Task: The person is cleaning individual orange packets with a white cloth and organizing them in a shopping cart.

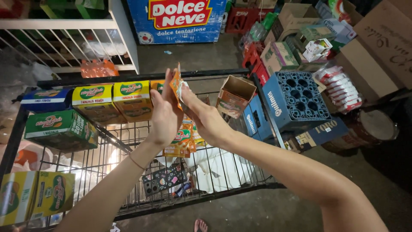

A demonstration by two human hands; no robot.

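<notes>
Both my hands are raised over a black wire cart (pixel 223 172). My left hand (pixel 164 112) and my right hand (pixel 205 116) together pinch the top of a strip of small orange sachets (pixel 176 83) with a bit of clear plastic wrap (pixel 183 89). The strip hangs down between my wrists to more orange and green sachets (pixel 182 141). A thin bracelet sits on my left wrist.
Yellow, green and blue boxes (pixel 96 101) line the cart's far side and left. An open small carton (pixel 234 96) rests on the cart's right rim. A blue bottle crate (pixel 298 101), cardboard boxes (pixel 377 47) and a white wire shelf (pixel 77 38) stand around. A phone (pixel 165 180) lies below.
</notes>
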